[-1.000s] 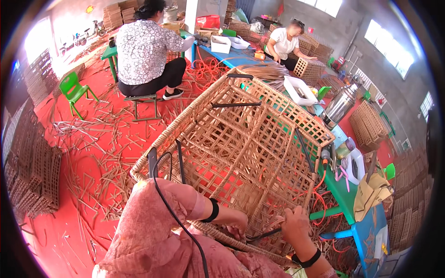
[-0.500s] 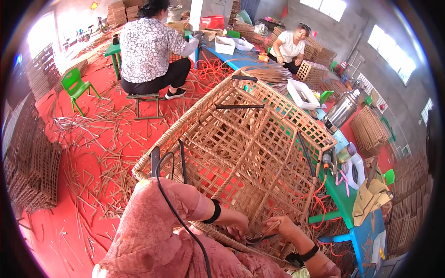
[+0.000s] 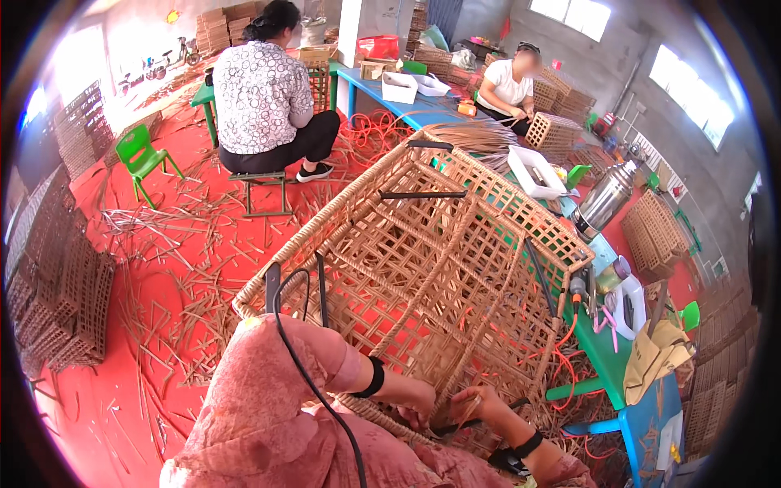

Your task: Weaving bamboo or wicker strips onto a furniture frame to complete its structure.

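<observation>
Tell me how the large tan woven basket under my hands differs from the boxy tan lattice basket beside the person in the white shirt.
The large tan woven basket has your left hand and right hand at its near end; the boxy tan lattice basket is beside that person. Straight black bars show on the large basket; none can be made out on the boxy one. Both are open weave.
</observation>
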`<state>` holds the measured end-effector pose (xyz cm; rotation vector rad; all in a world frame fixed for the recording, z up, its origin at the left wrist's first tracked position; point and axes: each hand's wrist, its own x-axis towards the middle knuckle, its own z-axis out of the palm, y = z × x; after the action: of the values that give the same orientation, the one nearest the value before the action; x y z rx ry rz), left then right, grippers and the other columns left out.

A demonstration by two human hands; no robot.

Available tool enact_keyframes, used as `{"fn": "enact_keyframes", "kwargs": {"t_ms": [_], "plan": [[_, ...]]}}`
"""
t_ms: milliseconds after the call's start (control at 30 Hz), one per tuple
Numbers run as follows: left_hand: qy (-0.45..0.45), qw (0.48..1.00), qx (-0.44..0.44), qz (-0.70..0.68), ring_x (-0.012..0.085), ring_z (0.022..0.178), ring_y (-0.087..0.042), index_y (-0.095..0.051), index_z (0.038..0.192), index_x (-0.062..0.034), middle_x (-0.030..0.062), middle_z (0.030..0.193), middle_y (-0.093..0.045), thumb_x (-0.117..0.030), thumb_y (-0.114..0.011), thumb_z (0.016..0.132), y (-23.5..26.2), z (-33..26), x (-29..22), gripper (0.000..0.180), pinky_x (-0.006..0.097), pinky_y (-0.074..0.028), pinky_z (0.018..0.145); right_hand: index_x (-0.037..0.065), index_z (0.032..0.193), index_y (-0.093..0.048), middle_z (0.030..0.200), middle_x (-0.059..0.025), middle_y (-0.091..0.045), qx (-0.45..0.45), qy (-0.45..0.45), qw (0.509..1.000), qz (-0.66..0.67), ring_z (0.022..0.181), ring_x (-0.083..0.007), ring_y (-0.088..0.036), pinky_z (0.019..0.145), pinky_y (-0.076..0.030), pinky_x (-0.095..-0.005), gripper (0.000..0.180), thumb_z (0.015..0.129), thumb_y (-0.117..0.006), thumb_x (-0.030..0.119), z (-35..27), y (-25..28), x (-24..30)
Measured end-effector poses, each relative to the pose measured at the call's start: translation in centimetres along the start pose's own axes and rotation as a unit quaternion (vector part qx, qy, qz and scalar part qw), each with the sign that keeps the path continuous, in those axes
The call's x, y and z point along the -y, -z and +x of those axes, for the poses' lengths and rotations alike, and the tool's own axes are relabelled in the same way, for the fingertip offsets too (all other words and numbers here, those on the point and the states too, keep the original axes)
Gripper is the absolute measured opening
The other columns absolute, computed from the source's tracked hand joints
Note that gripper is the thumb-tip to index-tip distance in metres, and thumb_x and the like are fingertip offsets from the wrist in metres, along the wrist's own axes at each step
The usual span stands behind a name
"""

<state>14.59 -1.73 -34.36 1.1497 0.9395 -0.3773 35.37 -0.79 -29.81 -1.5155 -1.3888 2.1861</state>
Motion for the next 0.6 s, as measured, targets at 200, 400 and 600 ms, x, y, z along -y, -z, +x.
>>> {"fn": "enact_keyframes", "kwargs": {"t_ms": [200,400,600], "plan": [[0.038,0.995,-0.025,0.091,0.0151,0.059,-0.064,-0.064,0.086,-0.0075,0.0060,0.070,-0.066,-0.021,-0.077,0.070,-0.3,-1.1,-1.8,0.024,0.035,-0.050,0.048,-0.008,0.099,-0.060,0.085,-0.0154,-0.068,0.016,0.005,0.998,-0.058,0.077,-0.0216,-0.067,0.070,-0.056,-0.0318,0.024,0.076,-0.066,-0.001,0.6,-0.8,-1.1],[0.019,0.994,-0.049,0.100,0.0185,0.051,-0.062,-0.063,0.083,-0.0075,0.0051,0.065,-0.067,-0.021,-0.078,0.068,-0.9,-1.6,-1.9,0.024,0.037,-0.050,0.046,0.000,0.097,-0.064,0.081,-0.0078,-0.069,-0.047,-0.056,0.992,-0.100,0.070,-0.0172,-0.067,0.059,-0.054,-0.0286,0.021,0.080,-0.069,0.010,0.4,-1.8,-1.2],[0.011,0.994,-0.060,0.091,0.0188,0.051,-0.062,-0.063,0.082,-0.0054,0.0050,0.063,-0.066,-0.019,-0.077,0.069,-0.8,-1.1,-1.8,0.023,0.036,-0.049,0.044,0.002,0.100,-0.062,0.082,-0.0083,-0.069,-0.014,-0.042,0.999,-0.003,0.073,-0.0189,-0.068,0.064,-0.054,-0.0368,0.025,0.080,-0.068,0.014,1.5,-1.0,-2.6]]}}
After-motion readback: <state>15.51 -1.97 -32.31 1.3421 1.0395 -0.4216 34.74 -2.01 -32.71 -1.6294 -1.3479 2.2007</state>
